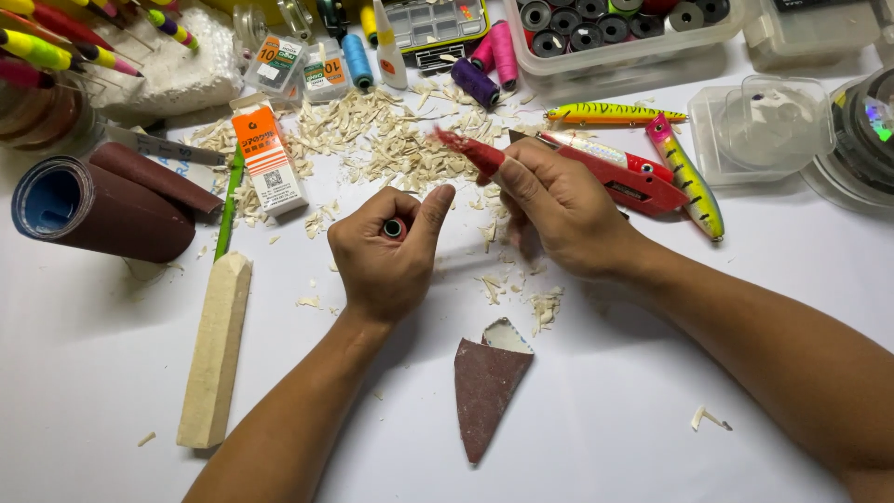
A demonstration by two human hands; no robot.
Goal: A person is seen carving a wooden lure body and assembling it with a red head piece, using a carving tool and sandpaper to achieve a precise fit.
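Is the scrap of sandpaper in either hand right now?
No: the sandpaper scrap lies flat on the white table, apart from the left hand and the right hand.

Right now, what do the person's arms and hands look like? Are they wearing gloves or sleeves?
No gloves and no sleeves in view. Both forearms are bare right to the bottom of the picture. The left hand and the right hand are bare too, with no rings, watch or bracelet that I can see. The fingernails are short and plain, without polish.
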